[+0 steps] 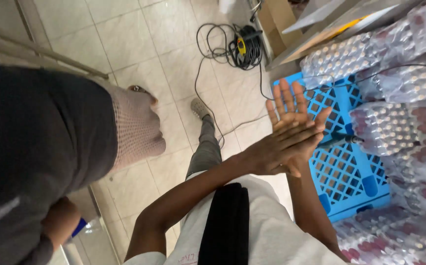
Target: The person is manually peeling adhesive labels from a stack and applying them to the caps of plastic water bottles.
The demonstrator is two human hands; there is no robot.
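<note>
**Palms pressed together above the blue crate**

The person's two hands meet flat against each other just left of the blue plastic crate [343,169]. The left hand [279,152] crosses in from 8 o'clock, fingers straight and laid across the palm of the right hand [291,110], whose fingers stand spread toward 12 o'clock. Both hands are fully open and neither has hold of anything; they touch only each other, as in a clap or a rub, which reads as a pause between handlings rather than a grip.

The crate lies directly under and to 3 o'clock of the hands, its lattice base bare in the middle. Shrink-wrapped packs of small bottles [394,122] are stacked around it at 1 to 5 o'clock, crowding its edges, likely kept close so they stay within arm's reach. A thin dark cable runs across the packs and the crate.

At 12 o'clock a coil of black cable [245,46] sits on the tiled floor [139,54]. At 9 o'clock another person's dark sleeve [36,132] fills the left side of the view, well apart from the hands.
</note>
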